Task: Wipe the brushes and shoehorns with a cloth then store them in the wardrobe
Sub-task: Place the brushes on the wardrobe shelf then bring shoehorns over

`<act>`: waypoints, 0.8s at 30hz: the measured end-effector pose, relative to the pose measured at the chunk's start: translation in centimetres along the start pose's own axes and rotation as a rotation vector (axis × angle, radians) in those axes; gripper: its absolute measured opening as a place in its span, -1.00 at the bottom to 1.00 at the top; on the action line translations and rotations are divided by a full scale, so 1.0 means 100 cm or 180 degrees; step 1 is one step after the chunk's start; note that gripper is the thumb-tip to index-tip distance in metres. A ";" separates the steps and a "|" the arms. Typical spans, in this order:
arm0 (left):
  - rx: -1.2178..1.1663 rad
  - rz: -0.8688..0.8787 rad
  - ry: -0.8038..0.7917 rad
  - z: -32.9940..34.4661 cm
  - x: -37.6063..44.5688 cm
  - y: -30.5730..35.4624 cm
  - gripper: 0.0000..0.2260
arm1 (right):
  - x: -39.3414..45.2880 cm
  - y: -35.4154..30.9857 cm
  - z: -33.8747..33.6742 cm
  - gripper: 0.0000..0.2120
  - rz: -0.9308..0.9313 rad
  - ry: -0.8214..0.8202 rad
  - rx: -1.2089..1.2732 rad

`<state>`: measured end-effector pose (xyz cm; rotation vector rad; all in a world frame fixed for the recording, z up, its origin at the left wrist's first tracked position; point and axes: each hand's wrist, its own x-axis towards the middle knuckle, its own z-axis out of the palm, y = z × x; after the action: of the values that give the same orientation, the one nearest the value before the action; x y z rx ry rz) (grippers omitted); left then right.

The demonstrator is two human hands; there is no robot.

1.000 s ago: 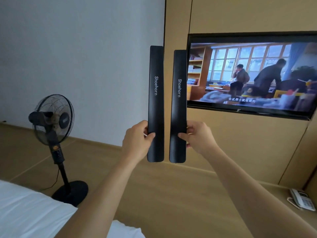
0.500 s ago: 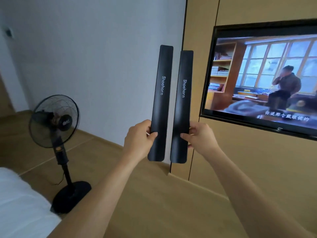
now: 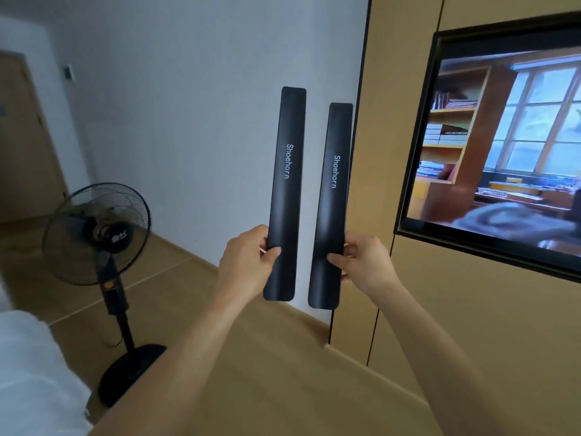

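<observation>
Two long black shoehorns, each printed "Shoehorn", stand upright in front of me at chest height. My left hand (image 3: 248, 259) grips the lower part of the left shoehorn (image 3: 287, 184), thumb across its front. My right hand (image 3: 361, 262) pinches the lower part of the right shoehorn (image 3: 333, 196), which sits slightly lower. A narrow gap separates the two shoehorns. No cloth, brush or wardrobe interior is in view.
A black standing fan (image 3: 97, 234) stands on the wooden floor at the left. White bedding (image 3: 28, 372) fills the bottom left corner. A wall-mounted television (image 3: 503, 146) hangs on wooden panelling (image 3: 471, 309) at the right. A wooden door (image 3: 22, 136) is at the far left.
The view has swung left, so the television slid right and the door came into sight. The shoehorns have drawn slightly apart; both hands keep their hold.
</observation>
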<state>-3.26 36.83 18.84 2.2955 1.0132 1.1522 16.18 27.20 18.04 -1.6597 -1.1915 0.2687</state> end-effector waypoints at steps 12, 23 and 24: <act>-0.0305 -0.0020 0.0242 0.068 0.175 -0.068 -0.97 | 0.194 0.027 0.030 -0.80 -0.0140 -0.0200 -0.0018; 0.0217 -0.0270 0.0408 0.089 0.266 -0.152 -0.96 | 0.338 0.067 0.104 -0.77 -0.0206 -0.0481 0.0597; 0.0270 -0.0331 0.0451 0.090 0.273 -0.161 -0.94 | 0.352 0.071 0.115 -0.77 -0.0226 -0.0556 0.0680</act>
<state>8.02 67.79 18.34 2.2208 1.2408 1.2660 29.56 62.46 19.64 -1.4277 -1.3008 0.4873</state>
